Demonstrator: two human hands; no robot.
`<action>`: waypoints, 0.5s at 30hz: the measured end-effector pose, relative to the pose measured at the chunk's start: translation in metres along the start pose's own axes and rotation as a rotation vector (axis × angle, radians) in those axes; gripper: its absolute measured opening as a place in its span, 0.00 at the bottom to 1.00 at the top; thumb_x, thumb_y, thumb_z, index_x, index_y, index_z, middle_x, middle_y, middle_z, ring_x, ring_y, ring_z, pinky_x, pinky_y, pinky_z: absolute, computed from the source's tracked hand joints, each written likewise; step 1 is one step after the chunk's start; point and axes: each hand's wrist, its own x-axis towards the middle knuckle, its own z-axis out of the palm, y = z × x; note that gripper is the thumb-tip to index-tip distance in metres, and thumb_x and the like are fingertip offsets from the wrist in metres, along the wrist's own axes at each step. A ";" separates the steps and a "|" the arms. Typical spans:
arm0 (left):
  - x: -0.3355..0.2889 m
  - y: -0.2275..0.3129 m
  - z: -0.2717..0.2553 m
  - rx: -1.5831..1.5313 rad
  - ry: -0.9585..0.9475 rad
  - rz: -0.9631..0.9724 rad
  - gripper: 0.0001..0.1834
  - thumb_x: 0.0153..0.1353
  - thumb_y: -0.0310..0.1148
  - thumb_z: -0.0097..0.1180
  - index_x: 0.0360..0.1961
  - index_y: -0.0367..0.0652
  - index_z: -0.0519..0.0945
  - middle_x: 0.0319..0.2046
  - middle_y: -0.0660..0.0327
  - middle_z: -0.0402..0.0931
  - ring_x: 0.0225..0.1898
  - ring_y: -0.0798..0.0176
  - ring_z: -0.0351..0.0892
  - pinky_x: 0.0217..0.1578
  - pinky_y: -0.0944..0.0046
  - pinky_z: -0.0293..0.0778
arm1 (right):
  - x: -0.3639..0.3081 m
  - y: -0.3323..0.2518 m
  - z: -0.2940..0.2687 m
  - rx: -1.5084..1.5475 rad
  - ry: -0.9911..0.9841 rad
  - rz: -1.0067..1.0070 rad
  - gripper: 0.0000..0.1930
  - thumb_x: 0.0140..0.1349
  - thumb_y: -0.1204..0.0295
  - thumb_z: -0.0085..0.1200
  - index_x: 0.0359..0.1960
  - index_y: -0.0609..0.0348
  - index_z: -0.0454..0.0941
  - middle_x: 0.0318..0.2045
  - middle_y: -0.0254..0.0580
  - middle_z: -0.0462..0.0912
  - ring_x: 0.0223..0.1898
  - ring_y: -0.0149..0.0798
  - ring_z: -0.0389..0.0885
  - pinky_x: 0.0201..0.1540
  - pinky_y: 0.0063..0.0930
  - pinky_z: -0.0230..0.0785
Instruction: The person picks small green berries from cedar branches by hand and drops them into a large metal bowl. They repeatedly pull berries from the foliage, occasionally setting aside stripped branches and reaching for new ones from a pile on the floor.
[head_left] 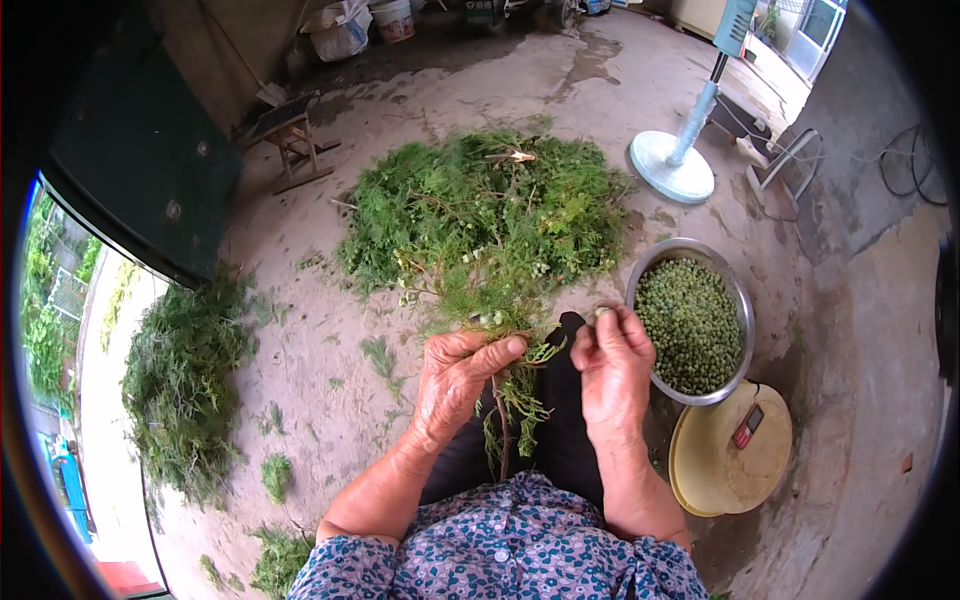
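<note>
My left hand (455, 380) is closed around a leafy conifer branch (485, 293), whose bare stem runs down between my knees. Small pale green cones sit among its feathery sprigs above the thumb. To the right of the branch, the fingertips of my right hand (614, 370) are pinched together, with a small pale green cone (602, 311) showing at their tips. Just right of that hand stands a round metal basin (744, 310), holding a heap of small green cones (690, 325).
A large pile of cut branches (430, 205) lies ahead, and a darker heap (185, 380) is at the left by the doorway. A yellow round lid or stool (700, 460) carries a small red-and-black device (747, 427). Beyond are a fan's base (672, 167) and a wooden stool (295, 145).
</note>
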 end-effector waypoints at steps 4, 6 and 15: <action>-0.002 -0.001 -0.002 -0.058 0.018 -0.022 0.07 0.50 0.27 0.61 0.29 0.35 0.81 0.22 0.64 0.78 0.25 0.74 0.72 0.28 0.74 0.68 | -0.008 -0.012 0.015 0.050 -0.160 0.253 0.11 0.55 0.73 0.54 0.38 0.62 0.69 0.27 0.36 0.74 0.23 0.28 0.73 0.21 0.18 0.63; 0.001 -0.009 -0.004 -0.094 0.023 -0.009 0.07 0.50 0.27 0.61 0.30 0.35 0.81 0.24 0.64 0.78 0.25 0.74 0.72 0.29 0.73 0.68 | -0.008 -0.009 0.011 0.097 -0.180 0.329 0.16 0.54 0.71 0.56 0.42 0.62 0.67 0.28 0.36 0.74 0.24 0.27 0.73 0.21 0.17 0.63; 0.000 0.002 0.000 0.044 0.012 0.037 0.08 0.52 0.31 0.60 0.21 0.37 0.79 0.16 0.69 0.71 0.21 0.77 0.64 0.23 0.73 0.62 | -0.015 0.001 0.004 -0.325 -0.186 0.166 0.07 0.55 0.77 0.54 0.36 0.64 0.76 0.20 0.29 0.71 0.18 0.20 0.65 0.16 0.12 0.53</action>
